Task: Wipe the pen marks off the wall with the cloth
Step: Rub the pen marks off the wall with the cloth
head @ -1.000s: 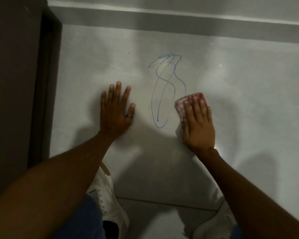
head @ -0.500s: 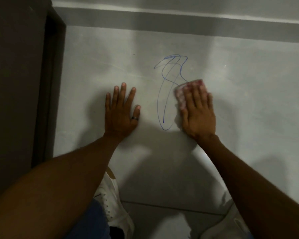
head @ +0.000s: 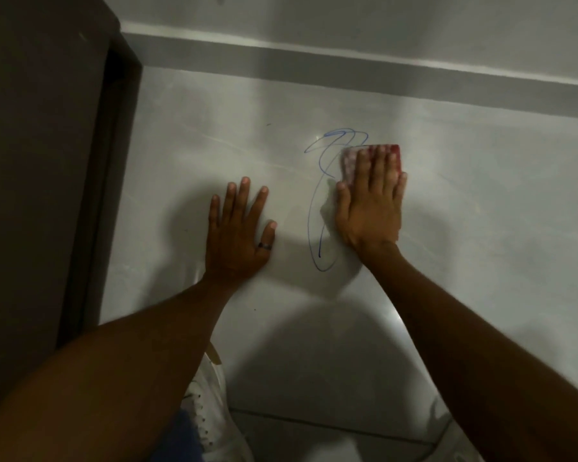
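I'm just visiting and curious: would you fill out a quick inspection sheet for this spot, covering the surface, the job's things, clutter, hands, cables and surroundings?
Surface: pale grey wall, glossy.
Job's things: blue pen marks, a tall looping scribble, mostly intact; red-and-white cloth pressed over its upper right part.
Clutter: nothing seen.
Hands: left hand flat on the wall, fingers spread, ring on thumb; right hand flat on the cloth.
Cables: nothing seen.
Surroundings: dark door frame at left; white shoes below.

Dim, soft focus; hard shadows on wall (head: 481, 195); edges bowed.
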A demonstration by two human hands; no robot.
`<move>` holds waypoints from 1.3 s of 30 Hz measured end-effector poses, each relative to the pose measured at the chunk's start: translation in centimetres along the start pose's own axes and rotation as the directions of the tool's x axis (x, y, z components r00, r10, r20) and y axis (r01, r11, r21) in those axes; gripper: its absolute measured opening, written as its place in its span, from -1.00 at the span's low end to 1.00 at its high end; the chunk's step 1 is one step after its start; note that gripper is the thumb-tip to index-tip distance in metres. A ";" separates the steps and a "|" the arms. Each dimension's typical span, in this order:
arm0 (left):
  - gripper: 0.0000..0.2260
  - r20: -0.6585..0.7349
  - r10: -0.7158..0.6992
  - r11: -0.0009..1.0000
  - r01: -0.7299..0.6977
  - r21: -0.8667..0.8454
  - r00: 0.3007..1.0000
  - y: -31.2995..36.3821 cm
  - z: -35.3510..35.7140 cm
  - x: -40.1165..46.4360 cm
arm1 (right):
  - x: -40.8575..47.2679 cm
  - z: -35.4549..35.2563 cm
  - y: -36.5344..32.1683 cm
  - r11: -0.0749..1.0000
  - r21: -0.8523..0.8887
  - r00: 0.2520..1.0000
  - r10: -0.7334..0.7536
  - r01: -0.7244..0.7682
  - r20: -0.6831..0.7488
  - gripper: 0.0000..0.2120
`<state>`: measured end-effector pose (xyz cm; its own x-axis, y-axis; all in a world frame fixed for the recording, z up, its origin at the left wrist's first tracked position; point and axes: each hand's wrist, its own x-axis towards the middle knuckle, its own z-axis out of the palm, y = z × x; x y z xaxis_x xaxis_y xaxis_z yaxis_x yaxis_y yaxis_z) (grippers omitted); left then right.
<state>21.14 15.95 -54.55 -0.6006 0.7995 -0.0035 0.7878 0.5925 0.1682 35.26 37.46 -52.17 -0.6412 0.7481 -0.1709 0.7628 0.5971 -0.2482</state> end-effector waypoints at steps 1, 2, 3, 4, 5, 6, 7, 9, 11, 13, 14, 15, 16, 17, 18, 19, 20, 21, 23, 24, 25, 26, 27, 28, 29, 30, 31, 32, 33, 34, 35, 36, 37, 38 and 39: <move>-0.39 0.002 0.006 1.000 -0.006 0.002 1.000 0.0 0.0 0.0 | 0.4 0.1 -0.3 0.997 -0.026 0.997 -0.077 0.078 0.012 -0.33; -0.39 0.004 0.011 1.000 -0.011 0.006 1.000 0.0 0.1 0.1 | 0.9 0.3 -0.4 0.987 -0.043 0.988 -0.154 0.155 0.031 -0.33; -0.39 0.005 0.011 1.000 -0.011 0.013 1.000 0.0 0.2 0.2 | 1.4 0.1 -0.6 0.988 -0.029 0.988 -0.153 0.154 0.029 -0.33; -0.39 0.005 0.009 1.000 -0.009 0.021 1.000 -0.1 0.2 0.2 | 2.1 -0.2 -0.7 0.997 0.001 0.997 -0.072 0.072 0.014 -0.33; -0.39 0.004 0.009 1.000 -0.009 0.024 1.000 -0.2 0.2 0.2 | 2.7 -0.5 -0.9 0.999 0.023 1.000 0.022 -0.022 0.000 -0.33; -0.39 0.001 0.011 1.000 -0.011 0.021 1.000 -0.2 0.3 0.1 | 3.1 -0.6 -1.0 0.998 0.021 0.998 0.063 -0.063 0.005 -0.32; -0.39 -0.004 0.017 1.000 -0.017 0.016 1.000 -0.2 0.3 0.0 | 3.4 -0.6 -1.2 0.999 -0.002 0.999 0.035 -0.035 0.017 -0.32; -0.39 -0.017 0.020 1.000 -0.019 0.017 1.000 -0.1 0.4 0.1 | 3.9 -0.6 -1.4 0.999 -0.014 0.997 -0.049 0.050 0.053 -0.34; -0.39 -0.024 0.009 1.000 -0.008 0.025 1.000 -0.3 0.4 0.0 | 4.5 -1.1 -1.3 1.000 0.012 0.999 0.023 -0.023 0.040 -0.35; -0.39 -0.018 0.015 1.000 -0.015 0.023 1.000 -0.1 0.4 0.0 | 4.8 -1.2 -1.0 0.999 -0.016 0.999 -0.027 0.027 0.041 -0.34; -0.39 -0.011 0.018 1.000 -0.018 0.019 1.000 0.0 0.3 0.1 | 5.0 -1.0 -0.9 0.996 -0.030 0.995 -0.084 0.085 0.059 -0.35; -0.39 -0.005 0.014 1.000 -0.014 0.017 1.000 0.0 0.2 0.1 | 5.2 -1.0 -1.1 0.995 -0.016 0.994 -0.094 0.096 0.063 -0.35; -0.39 0.000 0.008 1.000 -0.008 0.018 1.000 0.0 0.1 0.2 | 5.4 -1.1 -1.5 0.998 -0.003 0.996 -0.056 0.056 0.063 -0.35; -0.39 0.004 0.005 1.000 -0.005 0.017 1.000 0.0 0.0 0.1 | 5.6 -1.3 -1.9 1.000 0.000 0.998 -0.030 0.030 0.057 -0.33; -0.39 0.005 0.007 1.000 -0.007 0.014 1.000 0.0 -0.1 0.1 | 5.7 -1.3 -2.1 0.999 -0.009 0.997 -0.048 0.049 0.068 -0.31; -0.39 0.006 0.011 1.000 -0.011 0.011 1.000 0.1 -0.1 0.1 | 5.9 -1.3 -2.3 0.994 -0.019 0.991 -0.110 0.112 0.077 -0.30; -0.39 0.007 0.013 1.000 -0.013 0.010 1.000 0.2 -0.2 0.2 | 6.2 -1.1 -2.4 0.984 -0.027 0.980 -0.174 0.178 0.095 -0.30; -0.39 0.005 0.012 1.000 -0.012 0.012 1.000 0.2 -0.2 0.2 | 6.4 -1.2 -2.6 0.983 -0.013 0.980 -0.179 0.180 0.093 -0.31; -0.39 -0.003 0.007 1.000 -0.007 0.021 1.000 0.1 -0.1 0.1 | 6.7 -1.5 -3.0 0.995 0.001 0.992 -0.102 0.102 0.069 -0.32; -0.39 -0.004 0.009 1.000 -0.009 0.022 1.000 0.1 -0.1 0.0 | 6.8 -1.5 -3.1 0.993 -0.008 0.991 -0.115 0.116 0.075 -0.31; -0.39 -0.008 0.015 1.000 -0.015 0.022 1.000 0.1 0.0 0.1 | 6.7 -1.4 -3.2 0.984 -0.020 0.981 -0.176 0.179 0.082 -0.31; -0.39 -0.016 0.019 1.000 -0.019 0.024 1.000 0.2 0.1 0.1 | 6.8 -1.2 -3.2 0.967 -0.038 0.964 -0.245 0.250 0.102 -0.31; -0.40 -0.024 0.018 0.999 -0.017 0.027 1.000 0.1 0.2 0.1 | 6.8 -1.2 -3.3 0.963 -0.039 0.959 -0.263 0.268 0.106 -0.33; -0.40 -0.027 0.014 0.999 -0.013 0.030 1.000 0.0 0.3 0.2 | 6.9 -1.2 -3.6 0.973 -0.034 0.970 -0.223 0.227 0.098 -0.34; -0.40 -0.027 0.012 1.000 -0.011 0.027 1.000 -0.1 0.3 0.1 | 7.0 -1.3 -3.9 0.983 -0.029 0.981 -0.178 0.181 0.081 -0.35; -0.40 -0.026 0.013 1.000 -0.013 0.022 1.000 -0.1 0.3 0.1 | 6.9 -1.3 -4.0 0.983 -0.038 0.982 -0.174 0.177 0.080 -0.35; -0.40 -0.026 0.016 1.000 -0.016 0.021 1.000 0.0 0.2 0.1 | 6.9 -1.2 -4.2 0.973 -0.043 0.971 -0.224 0.229 0.088 -0.35; -0.40 -0.027 0.018 1.000 -0.017 0.024 0.999 0.0 0.2 0.1 | 7.0 -1.0 -4.2 0.950 -0.051 0.947 -0.301 0.308 0.109 -0.36; -0.40 -0.028 0.019 0.999 -0.018 0.029 0.999 0.0 0.2 0.1 | 6.9 -1.0 -4.4 0.940 -0.048 0.937 -0.330 0.337 0.113 -0.37; -0.39 -0.028 0.020 0.999 -0.019 0.033 0.999 -0.1 0.2 0.2 | 6.8 -1.1 -4.6 0.955 -0.043 0.952 -0.288 0.294 0.105 -0.38; -0.39 -0.026 0.018 0.999 -0.017 0.034 1.000 -0.2 0.2 0.1 | 6.5 -1.2 -5.0 0.974 -0.038 0.972 -0.218 0.222 0.085 -0.37; -0.39 -0.026 0.015 0.999 -0.014 0.033 1.000 -0.2 0.2 0.0 | 6.2 -1.2 -5.4 0.980 -0.036 0.979 -0.191 0.194 0.077 -0.37; -0.40 -0.032 0.016 0.999 -0.015 0.033 0.999 -0.2 0.3 0.0 | 5.8 -1.1 -5.7 0.971 -0.036 0.969 -0.231 0.234 0.086 -0.36; -0.40 -0.039 0.021 0.999 -0.019 0.035 0.999 -0.1 0.3 0.0 | 5.5 -0.9 -5.8 0.946 -0.041 0.943 -0.317 0.322 0.106 -0.37; -0.40 -0.044 0.022 0.999 -0.020 0.038 0.999 -0.1 0.4 0.0 | 5.4 -0.7 -5.7 0.923 -0.037 0.919 -0.377 0.384 0.116 -0.38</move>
<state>21.09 15.96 -54.96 -0.5886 0.8073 0.0431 0.8044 0.5795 0.1305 27.49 38.26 -50.99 -0.8867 0.4283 -0.1741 0.4609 0.8487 -0.2594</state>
